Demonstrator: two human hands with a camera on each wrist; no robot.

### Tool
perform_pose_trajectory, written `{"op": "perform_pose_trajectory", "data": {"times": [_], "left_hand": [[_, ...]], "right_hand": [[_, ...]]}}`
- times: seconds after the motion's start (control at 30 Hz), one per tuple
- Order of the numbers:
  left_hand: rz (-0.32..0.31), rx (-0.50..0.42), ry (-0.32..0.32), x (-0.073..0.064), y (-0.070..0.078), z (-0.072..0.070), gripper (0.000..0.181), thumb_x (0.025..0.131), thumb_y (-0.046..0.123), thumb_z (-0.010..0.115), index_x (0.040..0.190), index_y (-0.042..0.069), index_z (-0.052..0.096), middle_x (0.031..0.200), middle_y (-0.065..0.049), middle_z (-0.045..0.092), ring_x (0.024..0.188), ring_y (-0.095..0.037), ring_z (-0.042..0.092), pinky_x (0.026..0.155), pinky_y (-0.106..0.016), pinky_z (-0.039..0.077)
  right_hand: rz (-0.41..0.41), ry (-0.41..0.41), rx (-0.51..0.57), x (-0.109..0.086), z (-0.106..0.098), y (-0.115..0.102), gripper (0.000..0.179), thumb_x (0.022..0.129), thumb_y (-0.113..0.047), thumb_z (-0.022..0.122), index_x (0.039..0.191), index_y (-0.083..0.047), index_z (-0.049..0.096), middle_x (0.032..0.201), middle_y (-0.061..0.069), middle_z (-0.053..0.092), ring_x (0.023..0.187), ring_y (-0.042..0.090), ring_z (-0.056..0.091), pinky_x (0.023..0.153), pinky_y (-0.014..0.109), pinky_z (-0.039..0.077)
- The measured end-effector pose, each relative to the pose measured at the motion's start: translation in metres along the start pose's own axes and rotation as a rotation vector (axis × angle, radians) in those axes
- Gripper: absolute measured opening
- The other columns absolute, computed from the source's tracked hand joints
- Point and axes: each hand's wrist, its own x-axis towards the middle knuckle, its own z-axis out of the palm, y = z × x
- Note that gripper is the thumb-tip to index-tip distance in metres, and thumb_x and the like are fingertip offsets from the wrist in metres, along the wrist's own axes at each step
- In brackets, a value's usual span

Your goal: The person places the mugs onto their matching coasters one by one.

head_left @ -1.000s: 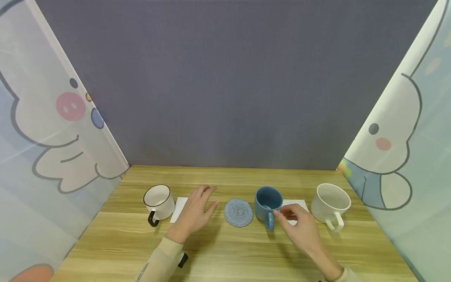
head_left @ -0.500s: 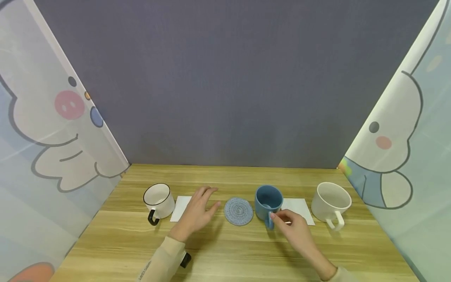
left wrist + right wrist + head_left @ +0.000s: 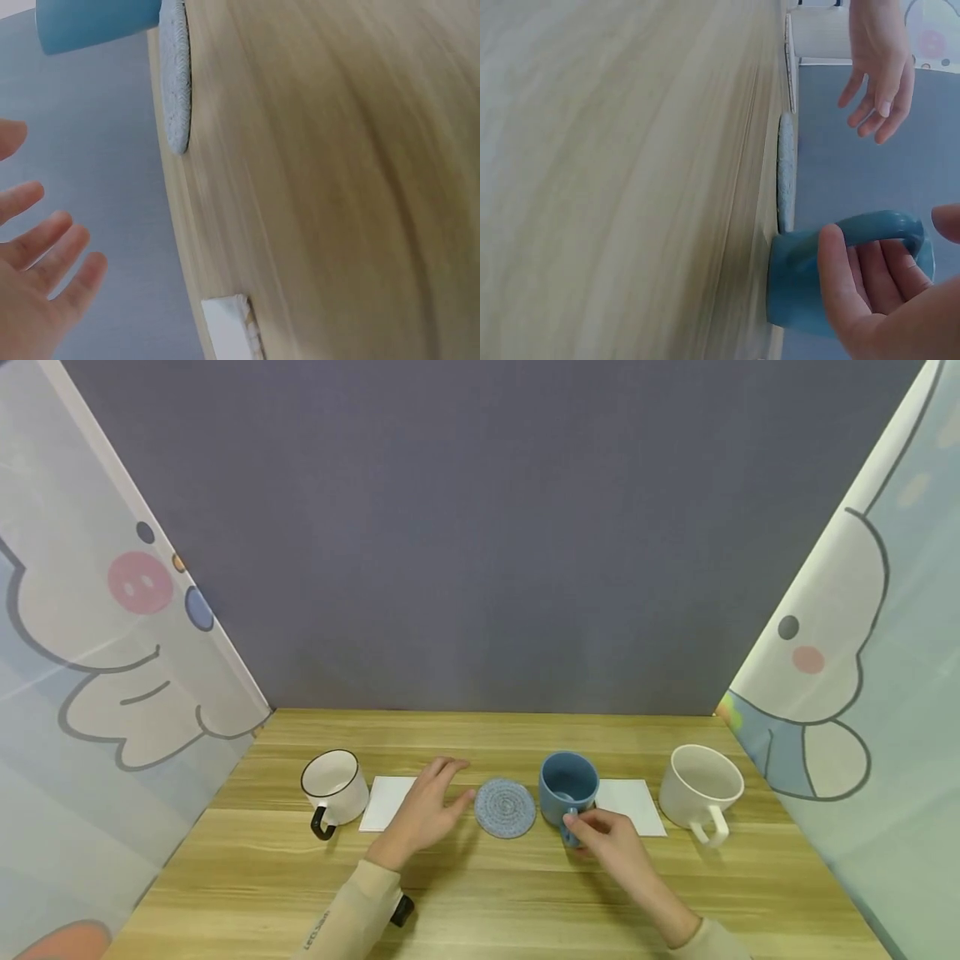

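Note:
A blue mug (image 3: 567, 785) stands upright on the wooden table, just right of a round grey-blue woven coaster (image 3: 506, 808). My right hand (image 3: 611, 850) is at its handle (image 3: 881, 225); in the right wrist view the fingers reach round behind the handle, with the thumb on the near side. My left hand (image 3: 422, 817) hovers left of the coaster, over part of a white square (image 3: 386, 802), fingers spread and holding nothing. In the left wrist view its fingers (image 3: 56, 255) are apart from the coaster and the mug.
A white mug with black rim and handle (image 3: 335, 787) stands at the left. On the right are another white square (image 3: 632, 806) and a larger white mug (image 3: 701, 787). A grey panel (image 3: 480, 543) backs the table; printed cloths (image 3: 832, 677) flank it.
My right hand has moved left and closed on the blue mug's handle, uncovering more of the right white square. My left hand has barely shifted; the blue mug looks unmoved.

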Motion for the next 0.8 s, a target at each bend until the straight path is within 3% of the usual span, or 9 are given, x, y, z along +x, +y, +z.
{"op": "perform_pose_trajectory", "data": {"times": [0.23, 0.53, 0.8], "left_hand": [[-0.046, -0.043, -0.045, 0.000, 0.002, 0.004, 0.044, 0.101, 0.024, 0.065, 0.138, 0.002, 0.057, 0.136, -0.014, 0.056, 0.128, -0.037, 0.050, 0.104, -0.057, 0.043], [-0.046, -0.045, -0.072, 0.003, 0.003, 0.010, 0.040, 0.100, 0.023, 0.065, 0.134, 0.002, 0.060, 0.135, -0.013, 0.058, 0.129, -0.037, 0.049, 0.106, -0.058, 0.041], [-0.020, -0.027, -0.099, 0.005, 0.001, 0.018, 0.036, 0.099, 0.021, 0.066, 0.130, 0.003, 0.062, 0.130, -0.011, 0.060, 0.128, -0.040, 0.048, 0.106, -0.058, 0.040]], "right_hand": [[0.031, -0.055, 0.094, 0.005, 0.001, 0.005, 0.031, 0.098, -0.018, 0.069, 0.102, 0.013, 0.069, 0.099, 0.016, 0.070, 0.093, 0.024, 0.069, 0.083, 0.039, 0.060], [0.040, -0.115, 0.158, 0.009, 0.001, 0.012, 0.036, 0.101, -0.019, 0.062, 0.107, 0.016, 0.067, 0.106, 0.017, 0.070, 0.103, 0.026, 0.067, 0.088, 0.038, 0.058], [0.034, -0.170, 0.151, 0.009, -0.002, 0.012, 0.038, 0.103, -0.022, 0.060, 0.099, 0.015, 0.067, 0.094, 0.012, 0.069, 0.092, 0.020, 0.067, 0.089, 0.036, 0.056]]}}
